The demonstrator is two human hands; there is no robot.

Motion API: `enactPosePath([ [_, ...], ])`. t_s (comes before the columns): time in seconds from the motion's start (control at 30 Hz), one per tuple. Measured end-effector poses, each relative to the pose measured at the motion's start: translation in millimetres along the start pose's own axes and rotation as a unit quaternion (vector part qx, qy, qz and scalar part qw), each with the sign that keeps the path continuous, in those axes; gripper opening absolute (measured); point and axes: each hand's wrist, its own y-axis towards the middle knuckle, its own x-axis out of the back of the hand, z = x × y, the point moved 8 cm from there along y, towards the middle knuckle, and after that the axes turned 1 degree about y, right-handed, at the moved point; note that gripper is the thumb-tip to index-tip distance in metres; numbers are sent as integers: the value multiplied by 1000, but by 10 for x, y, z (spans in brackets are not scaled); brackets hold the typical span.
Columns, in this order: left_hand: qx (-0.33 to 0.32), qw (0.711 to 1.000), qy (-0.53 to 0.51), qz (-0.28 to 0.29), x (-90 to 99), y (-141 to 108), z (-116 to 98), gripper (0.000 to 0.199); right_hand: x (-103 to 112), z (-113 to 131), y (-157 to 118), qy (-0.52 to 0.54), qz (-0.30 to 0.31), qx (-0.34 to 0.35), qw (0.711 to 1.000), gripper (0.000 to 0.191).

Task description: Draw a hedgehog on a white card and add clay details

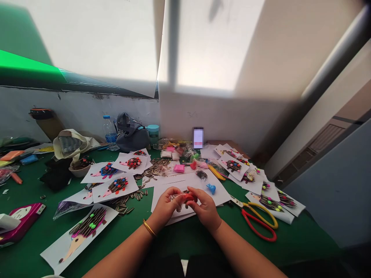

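My left hand [164,206] was curled nearly closed, thumb and fingertips pinching a lump of red clay [189,197] and the crinkled clear wrapper [175,197] about it; my right hand [207,210] met it from the other side, its fingers bent and partly closed on the same lump. The clay was between my fingertips, just above the near part of the white paper [162,189], on a green table [136,235]. I likely used both hands because so small and soft a piece needed steadying from two sides, the wrapper being apt to slip. Hedgehog pictures [133,162] lay to both sides, probably to leave my hands room; loose seeds [156,166] were heaped to the left and scissors [262,222] lay to the right, seemingly within easy reach. My fingers hid part of the clay, and I could not tell how much was unwrapped. Something dark behind it was too small to name. Overlapping sheets covered some pictures, the phone's [198,138] screen was unreadable, and the left edge cut off a magenta device [27,220].
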Motion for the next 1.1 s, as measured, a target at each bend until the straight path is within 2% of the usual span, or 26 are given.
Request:
enactPosePath([
  [0.1, 7, 1000, -10, 3, 0, 1, 16, 38, -13, 22, 12, 15, 12, 7, 1000, 19],
  [0.2, 19, 999, -30, 6, -11, 7, 43, 38, -15, 36, 13, 16, 14, 10, 1000, 18],
  [0.37, 55, 994, -96, 12, -5, 30, 143, 38, -10, 29, -2, -10, 1, 19, 1000, 41],
  [0.57, 109, 988, -104, 45, -78, 12, 215, 38, -36, 81, 23, 5, 13, 24, 1000, 18],
  [0.8, 116, 978, -166, 46, -70, 0, 153, 38, 15, -11, 38, 26, 11, -21, 999, 21],
  [0.97, 121, 978, -162, 45, -47, -9, 153, 39, 18, -12, 33, 35, 7, -40, 999, 21],
  [1.1, 97, 985, -137, 51, -59, 0, 115, 36, 10, -2, 32, 36, -1, -42, 998, 18],
])
